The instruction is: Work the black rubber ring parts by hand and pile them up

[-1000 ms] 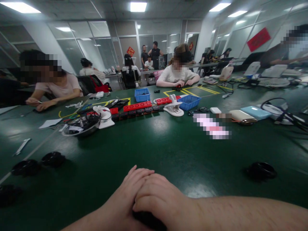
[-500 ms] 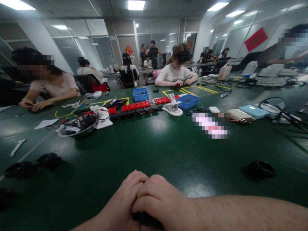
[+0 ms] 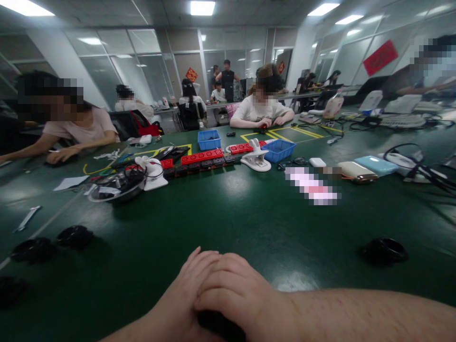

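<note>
My left hand [image 3: 178, 295] and my right hand [image 3: 238, 289] are pressed together at the bottom middle, above the near side of the green table. A dark black part [image 3: 221, 326] shows in the gap below my right fingers; its shape is mostly hidden. The right fingers lie curled over those of the left hand, and both hands close around the part. Off to the right sits a black ring-shaped piece [image 3: 385, 251]. Two similar black pieces lie on the left, a rounded one [image 3: 74, 236] and another [image 3: 33, 250], with a third dark piece [image 3: 10, 290] at the left edge.
A wrench [image 3: 27, 218] lies far left. Beyond it stand a metal bowl [image 3: 119, 194], a red-and-black power strip [image 3: 201, 156], a white clip [image 3: 256, 159] and a blue bin [image 3: 278, 151]. Power banks [image 3: 375, 165] and cables lie at right. Co-workers sit across the table.
My right fingers have shifted slightly over the left hand, and more of the black part's dark side shows. The co-worker at left has spread their arms apart.
</note>
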Action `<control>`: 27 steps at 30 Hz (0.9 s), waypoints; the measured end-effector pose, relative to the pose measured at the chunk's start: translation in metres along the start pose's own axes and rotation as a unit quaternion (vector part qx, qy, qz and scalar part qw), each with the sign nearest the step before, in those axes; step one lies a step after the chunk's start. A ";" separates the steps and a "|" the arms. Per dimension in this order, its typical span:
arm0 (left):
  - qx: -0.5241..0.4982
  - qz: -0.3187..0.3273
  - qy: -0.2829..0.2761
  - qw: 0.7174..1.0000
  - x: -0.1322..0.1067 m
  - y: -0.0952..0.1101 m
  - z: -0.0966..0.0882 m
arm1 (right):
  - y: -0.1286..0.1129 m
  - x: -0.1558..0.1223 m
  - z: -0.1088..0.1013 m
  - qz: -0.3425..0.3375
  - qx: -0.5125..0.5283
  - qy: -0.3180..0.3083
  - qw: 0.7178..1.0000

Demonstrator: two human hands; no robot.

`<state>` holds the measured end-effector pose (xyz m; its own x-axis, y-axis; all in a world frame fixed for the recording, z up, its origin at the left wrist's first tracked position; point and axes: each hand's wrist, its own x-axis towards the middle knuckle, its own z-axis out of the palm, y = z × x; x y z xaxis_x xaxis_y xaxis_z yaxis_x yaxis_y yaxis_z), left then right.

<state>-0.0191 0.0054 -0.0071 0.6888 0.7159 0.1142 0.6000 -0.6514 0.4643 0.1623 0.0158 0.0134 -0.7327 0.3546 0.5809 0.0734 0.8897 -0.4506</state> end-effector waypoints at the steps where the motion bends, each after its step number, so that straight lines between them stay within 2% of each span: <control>1: 0.011 -0.013 0.019 1.000 -0.001 0.000 0.004 | 0.000 -0.001 0.000 0.014 -0.004 0.006 1.000; 4: 0.036 -0.049 0.062 0.996 -0.005 0.001 0.012 | -0.002 -0.002 0.000 0.069 -0.018 -0.005 0.997; 7: 0.033 -0.053 0.064 0.996 -0.006 0.004 0.014 | -0.003 -0.002 0.002 0.125 -0.034 -0.031 0.991; 9: 0.022 -0.053 0.056 0.997 -0.005 0.006 0.010 | -0.004 -0.002 0.002 0.127 -0.036 -0.028 0.991; 14: -0.031 -0.017 0.006 0.999 0.007 0.013 -0.009 | -0.002 -0.002 0.002 0.054 -0.023 0.009 0.998; 19: -0.063 0.010 -0.056 0.996 0.014 0.019 -0.023 | 0.002 -0.001 0.004 -0.046 -0.020 0.003 0.999; 23: -0.055 0.014 -0.074 0.996 0.012 0.016 -0.022 | 0.004 0.001 0.005 -0.064 -0.059 -0.016 0.996; 27: -0.015 0.017 -0.061 0.998 0.006 0.007 -0.013 | 0.004 0.002 0.003 -0.066 -0.071 -0.028 0.995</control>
<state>-0.0162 0.0085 0.0082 0.7539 0.6566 0.0231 0.5644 -0.6652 0.4887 0.1590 0.0186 0.0105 -0.7779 0.2188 0.5891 0.0656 0.9606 -0.2701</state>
